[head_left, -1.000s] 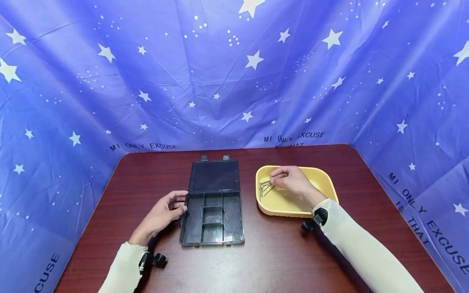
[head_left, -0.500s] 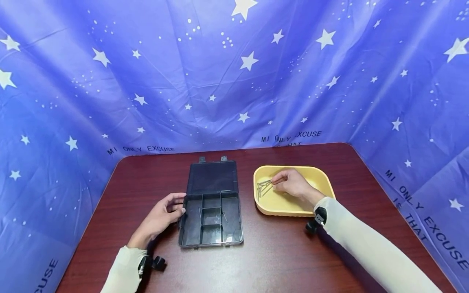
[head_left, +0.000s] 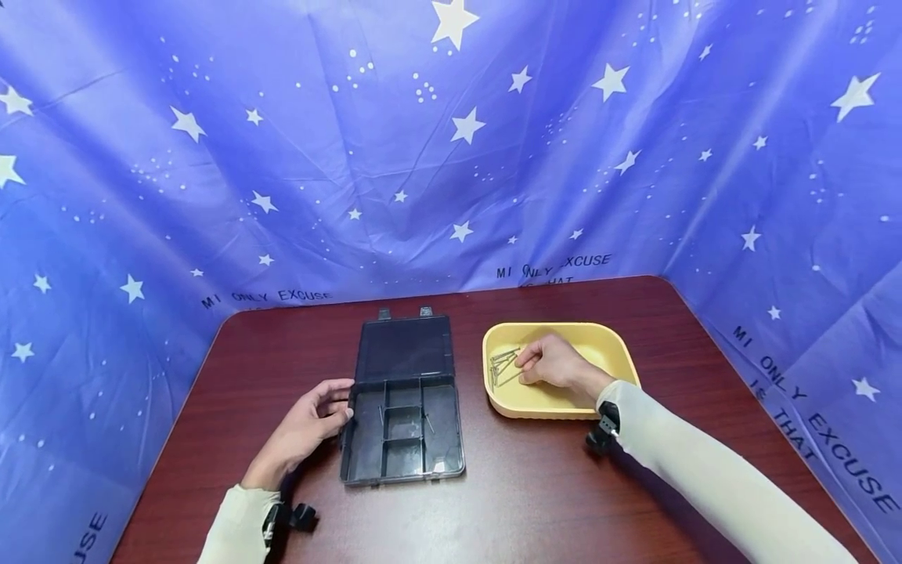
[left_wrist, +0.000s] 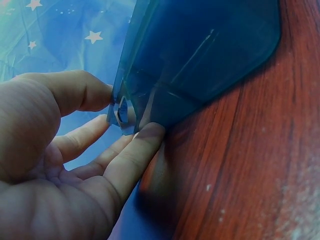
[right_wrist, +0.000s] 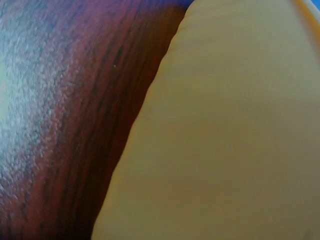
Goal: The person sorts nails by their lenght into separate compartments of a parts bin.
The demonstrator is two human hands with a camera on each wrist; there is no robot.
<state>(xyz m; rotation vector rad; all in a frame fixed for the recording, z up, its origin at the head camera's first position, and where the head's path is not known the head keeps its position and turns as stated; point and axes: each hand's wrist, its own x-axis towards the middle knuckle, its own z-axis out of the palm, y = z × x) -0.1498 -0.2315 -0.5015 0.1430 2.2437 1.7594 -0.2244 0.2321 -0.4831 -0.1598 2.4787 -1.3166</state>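
A dark translucent compartment box [head_left: 366,446] lies with its lid [head_left: 405,348] folded back on the table. My left hand [head_left: 296,429] grips the left side of the box; in the left wrist view the thumb and a finger hold its edge from opposite sides. Inside the box, one thin nail [head_left: 428,424] leans in the right compartment and another [head_left: 382,416] by the left divider. My right hand [head_left: 560,364] reaches into the yellow tray [head_left: 557,413]. Its thumb and index finger are apart beside several nails [head_left: 503,362]; whether they grip one I cannot tell.
The dark red wooden table [head_left: 493,493] has star-printed blue cloth [head_left: 395,157] behind it and at both sides. In the right wrist view the tray's outer wall [right_wrist: 215,140] fills most of the picture.
My right hand has moved down a little inside the tray, and its thumb and index finger now stand farther apart by the nails. My left hand has stayed at the box's side.
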